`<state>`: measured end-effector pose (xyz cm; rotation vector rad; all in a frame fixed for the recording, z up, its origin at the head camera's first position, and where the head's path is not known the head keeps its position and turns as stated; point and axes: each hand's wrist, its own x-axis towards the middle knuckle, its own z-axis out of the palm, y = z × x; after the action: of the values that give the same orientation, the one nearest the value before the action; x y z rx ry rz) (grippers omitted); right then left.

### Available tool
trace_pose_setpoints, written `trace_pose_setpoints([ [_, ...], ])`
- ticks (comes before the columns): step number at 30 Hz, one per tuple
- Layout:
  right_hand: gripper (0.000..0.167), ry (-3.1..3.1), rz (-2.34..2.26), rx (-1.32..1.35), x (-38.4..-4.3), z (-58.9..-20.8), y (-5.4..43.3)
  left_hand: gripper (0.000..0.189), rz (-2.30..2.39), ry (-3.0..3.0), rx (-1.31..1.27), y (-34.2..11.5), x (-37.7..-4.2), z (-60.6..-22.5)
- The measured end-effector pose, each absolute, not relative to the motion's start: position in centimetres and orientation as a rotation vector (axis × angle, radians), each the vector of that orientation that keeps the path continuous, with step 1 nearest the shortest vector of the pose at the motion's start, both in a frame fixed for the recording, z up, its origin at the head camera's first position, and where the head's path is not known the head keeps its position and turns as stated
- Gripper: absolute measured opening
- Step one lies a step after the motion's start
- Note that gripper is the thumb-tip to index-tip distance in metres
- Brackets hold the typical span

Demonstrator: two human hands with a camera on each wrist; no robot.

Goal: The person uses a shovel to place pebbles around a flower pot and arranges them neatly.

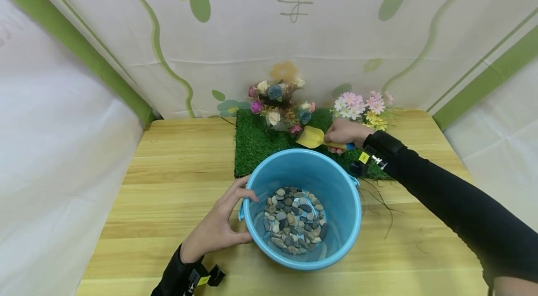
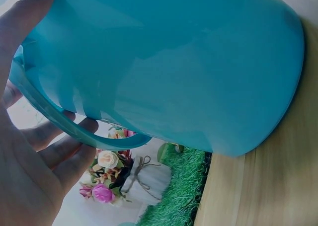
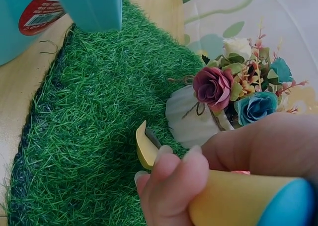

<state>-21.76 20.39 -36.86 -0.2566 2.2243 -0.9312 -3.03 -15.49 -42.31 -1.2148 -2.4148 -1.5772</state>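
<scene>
Blue bucket (image 1: 336,193) is standing upright on the wooden table (image 1: 176,170), on the near side of the grass mat (image 1: 256,151). Grey and tan stones (image 1: 294,221) are covering much of its floor. Left hand (image 1: 218,223) is gripping the bucket's left rim, partly open: index finger is hooking over the edge to the inside, thumb is pressing near the rim on the near left.

Right hand (image 1: 342,133) is holding the handle of a yellow shovel (image 1: 311,137), fingers closely curled. Blade is pointing left, hanging over the mat just beyond the bucket's far rim; a dark patch is showing at the blade, cannot tell what.

Mixed flowers (image 1: 275,93) in a white pot (image 3: 191,116) are standing on the mat, far left of the right hand. Pink, white and yellow flowers (image 1: 363,107) are standing at far right. Thin dark fibres (image 1: 386,209) are lying right of the bucket.
</scene>
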Motion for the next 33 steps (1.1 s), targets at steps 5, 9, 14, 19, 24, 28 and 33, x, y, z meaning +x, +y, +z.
trace_pose_setpoints([
  [5, 0.034, 2.209, -0.927, -0.319, -21.6, -36.4, 20.9, 0.061, -1.575, -2.412, -1.217, -15.5, -3.0, -42.3],
  [9, 0.034, 2.228, -0.885, -0.389, -21.2, -35.7, 21.7, 0.061, -1.568, -2.409, -1.214, -15.6, -3.0, -42.3],
  [14, 0.032, 2.250, -0.873, -0.486, -20.1, -34.0, 23.1, 0.061, -1.566, -2.409, -1.201, -15.6, -3.0, -42.3],
  [19, 0.032, 2.279, -0.903, -0.539, -18.1, -30.4, 24.9, 0.059, -1.570, -2.413, -1.201, -15.5, -3.0, -42.3],
  [24, 0.041, 2.319, -0.865, -0.538, -16.3, -26.9, 25.8, 0.058, -1.572, -2.421, -1.194, -15.4, -2.9, -42.3],
  [28, 0.038, 2.317, -0.881, -0.549, -15.0, -25.0, 25.8, 0.059, -1.577, -2.429, -1.189, -15.4, -2.8, -42.2],
  [33, 0.031, 2.205, -0.921, -0.637, -13.9, -24.2, 25.1, 0.059, -1.572, -2.437, -1.183, -15.4, -2.8, -42.1],
])
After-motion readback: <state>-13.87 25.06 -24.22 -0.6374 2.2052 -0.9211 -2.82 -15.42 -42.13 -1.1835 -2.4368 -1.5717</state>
